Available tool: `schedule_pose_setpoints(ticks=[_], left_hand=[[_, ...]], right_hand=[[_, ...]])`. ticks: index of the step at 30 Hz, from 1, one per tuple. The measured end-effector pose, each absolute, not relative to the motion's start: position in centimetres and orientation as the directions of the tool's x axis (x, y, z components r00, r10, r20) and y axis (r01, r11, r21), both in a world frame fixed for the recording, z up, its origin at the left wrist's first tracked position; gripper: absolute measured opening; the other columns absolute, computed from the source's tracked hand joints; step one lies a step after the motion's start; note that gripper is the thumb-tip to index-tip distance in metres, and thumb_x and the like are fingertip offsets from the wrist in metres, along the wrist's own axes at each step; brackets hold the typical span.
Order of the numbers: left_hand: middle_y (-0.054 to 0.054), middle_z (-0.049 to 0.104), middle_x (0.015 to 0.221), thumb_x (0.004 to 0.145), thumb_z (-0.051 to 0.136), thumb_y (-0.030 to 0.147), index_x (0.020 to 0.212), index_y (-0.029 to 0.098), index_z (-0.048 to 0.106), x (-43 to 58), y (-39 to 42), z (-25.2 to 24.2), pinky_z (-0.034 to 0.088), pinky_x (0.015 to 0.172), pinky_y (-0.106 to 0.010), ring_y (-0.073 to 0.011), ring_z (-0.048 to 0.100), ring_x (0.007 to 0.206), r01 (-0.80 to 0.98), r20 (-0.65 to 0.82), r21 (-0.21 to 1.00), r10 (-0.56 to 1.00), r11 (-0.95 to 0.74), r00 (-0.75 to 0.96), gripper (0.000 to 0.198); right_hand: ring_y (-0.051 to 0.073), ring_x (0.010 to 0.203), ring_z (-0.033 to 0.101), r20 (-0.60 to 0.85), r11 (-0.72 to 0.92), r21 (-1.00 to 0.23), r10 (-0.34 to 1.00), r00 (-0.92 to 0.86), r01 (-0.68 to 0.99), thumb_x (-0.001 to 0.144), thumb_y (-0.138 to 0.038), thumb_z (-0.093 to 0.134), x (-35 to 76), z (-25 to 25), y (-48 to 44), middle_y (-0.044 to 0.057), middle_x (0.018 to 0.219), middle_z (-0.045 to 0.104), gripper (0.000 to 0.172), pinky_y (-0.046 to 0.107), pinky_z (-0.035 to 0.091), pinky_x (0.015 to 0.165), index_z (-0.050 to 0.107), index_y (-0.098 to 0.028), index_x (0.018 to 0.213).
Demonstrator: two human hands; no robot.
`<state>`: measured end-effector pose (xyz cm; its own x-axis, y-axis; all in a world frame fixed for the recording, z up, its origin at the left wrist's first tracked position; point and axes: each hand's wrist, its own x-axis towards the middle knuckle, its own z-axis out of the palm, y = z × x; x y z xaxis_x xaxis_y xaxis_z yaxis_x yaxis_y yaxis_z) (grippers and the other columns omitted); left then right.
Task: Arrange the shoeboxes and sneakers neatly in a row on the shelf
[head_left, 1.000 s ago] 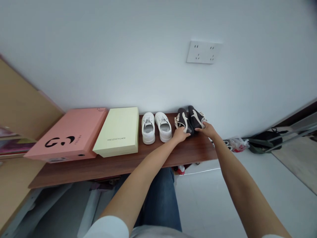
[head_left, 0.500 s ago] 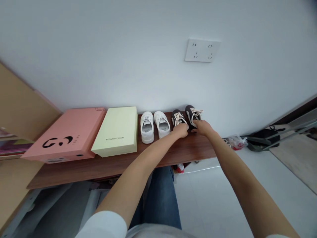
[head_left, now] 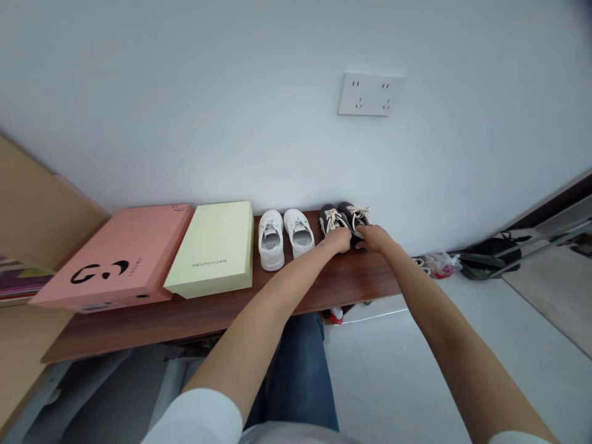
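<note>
Two dark brown sneakers with cream laces stand side by side on the wooden shelf (head_left: 365, 277), toes toward the wall. My left hand (head_left: 338, 239) is closed on the heel end of the left dark sneaker (head_left: 330, 216). With my right hand (head_left: 371, 237) I grip the heel end of the right dark sneaker (head_left: 355, 213), thumb at its opening. The heels are partly hidden by my fingers. Just left of them sit a left white sneaker (head_left: 271, 246) and a right white sneaker (head_left: 300, 231), also toes to the wall.
A pale yellow shoebox (head_left: 215, 240) and a pink shoebox (head_left: 115, 253) lie on the shelf's left part. A socket plate (head_left: 371, 94) is on the wall above. On the floor at right are a plastic bag (head_left: 441, 264) and a black bag (head_left: 497, 254).
The right dark sneaker has come down level and moved left against the other one, with my right hand on it. My left hand stays on the left dark sneaker. The view has shifted slightly.
</note>
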<state>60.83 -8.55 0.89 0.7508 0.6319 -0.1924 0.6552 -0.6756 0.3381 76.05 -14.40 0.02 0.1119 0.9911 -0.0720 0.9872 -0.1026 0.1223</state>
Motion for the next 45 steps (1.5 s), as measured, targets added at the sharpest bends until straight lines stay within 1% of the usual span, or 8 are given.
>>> schedule_pose_setpoints(ticks=[9, 17, 23, 31, 34, 38, 42, 45], left_hand=[[-0.018, 0.066, 0.119, 0.079, 0.068, 0.021, 0.112, 0.017, 0.067, 60.8, -9.0, 0.8, 0.049, 0.094, -0.037, -0.032, 0.062, 0.114, 0.643, -0.155, 0.38, 0.64, -0.665, 0.753, 0.033], [-0.016, 0.062, 0.124, 0.09, 0.056, 0.032, 0.12, 0.017, 0.057, 58.9, -9.8, 1.7, 0.044, 0.099, -0.039, -0.0305, 0.056, 0.12, 0.584, -0.004, 0.394, 0.634, -0.71, 0.774, 0.034], [-0.017, 0.062, 0.121, 0.094, 0.047, 0.032, 0.122, 0.015, 0.053, 56.1, -8.8, 3.2, 0.043, 0.096, -0.041, -0.0312, 0.058, 0.116, 0.571, 0.106, 0.387, 0.65, -0.724, 0.752, 0.033], [-0.013, 0.064, 0.117, 0.094, 0.046, 0.029, 0.117, 0.017, 0.057, 49.0, -8.3, 4.0, 0.044, 0.095, -0.036, -0.0267, 0.059, 0.112, 0.597, 0.179, 0.41, 0.702, -0.69, 0.689, 0.027], [-0.011, 0.065, 0.118, 0.094, 0.046, 0.03, 0.119, 0.019, 0.058, 44.7, -9.8, 3.8, 0.045, 0.095, -0.034, -0.0241, 0.059, 0.111, 0.546, 0.249, 0.468, 0.697, -0.694, 0.672, 0.03], [-0.007, 0.069, 0.112, 0.093, 0.048, 0.03, 0.114, 0.023, 0.064, 36.7, -13.5, 2.7, 0.044, 0.099, -0.034, -0.0212, 0.061, 0.108, 0.466, 0.335, 0.553, 0.696, -0.691, 0.635, 0.028], [-0.004, 0.072, 0.102, 0.092, 0.045, 0.029, 0.103, 0.028, 0.069, 27.9, -18.4, 0.1, 0.049, 0.095, -0.037, -0.0204, 0.065, 0.102, 0.53, 0.352, 0.682, 0.862, -0.504, 0.366, 0.026], [-0.003, 0.073, 0.092, 0.09, 0.048, 0.035, 0.09, 0.028, 0.07, 22.2, -21.4, -2.6, 0.054, 0.087, -0.037, -0.0216, 0.068, 0.092, 0.537, 0.308, 0.767, 0.935, -0.352, 0.174, 0.023]], right_hand=[[0.027, 0.093, 0.066, -0.064, -0.131, 0.136, 0.988, 0.14, 0.982, 0.072, -0.036, 0.077, 75.7, -0.3, -14.1, 0.011, 0.098, 0.071, 0.037, 0.031, 0.045, 0.075, 0.061, -0.022, 0.101], [0.028, 0.103, 0.062, 0.039, -0.16, 0.142, 0.987, 0.156, 0.977, 0.079, -0.031, 0.071, 75.0, 1.1, -14.5, 0.013, 0.108, 0.07, 0.032, 0.035, 0.044, 0.083, 0.062, -0.02, 0.108], [0.029, 0.11, 0.058, 0.116, -0.094, 0.056, 0.989, 0.087, 0.994, 0.085, -0.032, 0.063, 72.7, 3.9, -13.9, 0.014, 0.115, 0.067, 0.027, 0.037, 0.043, 0.088, 0.064, -0.02, 0.109], [0.029, 0.105, 0.059, 0.151, 0.018, 0.042, 0.988, -0.024, 0.999, 0.089, -0.032, 0.057, 66.7, 6.0, -13.5, 0.013, 0.11, 0.068, 0.027, 0.037, 0.041, 0.089, 0.064, -0.018, 0.11], [0.028, 0.106, 0.058, 0.179, 0.109, -0.037, 0.979, -0.101, 0.993, 0.089, -0.031, 0.057, 63.4, 6.0, -13.7, 0.013, 0.109, 0.068, 0.025, 0.036, 0.041, 0.091, 0.064, -0.017, 0.109], [0.027, 0.102, 0.061, 0.244, 0.22, -0.227, 0.956, -0.163, 0.949, 0.089, -0.029, 0.058, 57.9, 5.4, -14.8, 0.011, 0.106, 0.069, 0.024, 0.037, 0.044, 0.091, 0.064, -0.018, 0.108], [0.025, 0.103, 0.063, 0.308, 0.334, -0.477, 0.93, -0.202, 0.813, 0.088, -0.033, 0.059, 51.9, 4.1, -16.8, 0.008, 0.106, 0.07, 0.021, 0.038, 0.047, 0.092, 0.066, -0.021, 0.105], [0.024, 0.099, 0.066, 0.308, 0.314, -0.654, 0.941, -0.137, 0.688, 0.087, -0.036, 0.059, 47.9, 2.5, -18.7, 0.006, 0.104, 0.071, 0.023, 0.04, 0.05, 0.09, 0.065, -0.023, 0.106]])
